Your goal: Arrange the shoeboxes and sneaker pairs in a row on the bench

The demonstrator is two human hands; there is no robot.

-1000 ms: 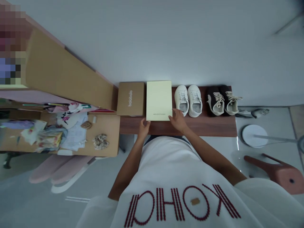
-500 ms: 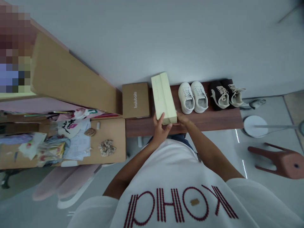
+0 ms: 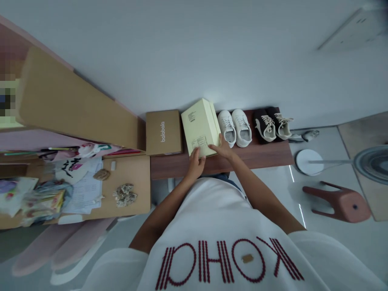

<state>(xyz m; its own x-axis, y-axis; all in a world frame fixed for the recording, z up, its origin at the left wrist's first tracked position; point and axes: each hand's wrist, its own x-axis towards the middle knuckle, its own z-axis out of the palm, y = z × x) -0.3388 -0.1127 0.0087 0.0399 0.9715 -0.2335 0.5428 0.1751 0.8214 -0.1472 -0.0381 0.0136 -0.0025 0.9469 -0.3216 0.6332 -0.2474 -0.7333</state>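
A pale yellow shoebox (image 3: 198, 125) rests tilted on the dark wooden bench (image 3: 257, 158), its printed broad face turned up. My left hand (image 3: 195, 163) holds its near left corner. My right hand (image 3: 222, 148) grips the near right edge, thumb on the printed face. Left of it sits a brown box (image 3: 163, 131) marked "balabala". Just to the right stand white sneakers (image 3: 241, 128), and farther right, black shoes with pale laces (image 3: 265, 125).
A cluttered desk (image 3: 142, 182) with papers, bags and a scrunchie stands at the left, beside a tall cardboard-coloured panel (image 3: 75, 105). On the right are a pink stool (image 3: 348, 206) and a fan (image 3: 372, 163). A wall rises behind the bench.
The yellow box has been turned over so that its wide printed face shows. My right hand has come up from beside the box onto its right edge. The view has shifted rightward.
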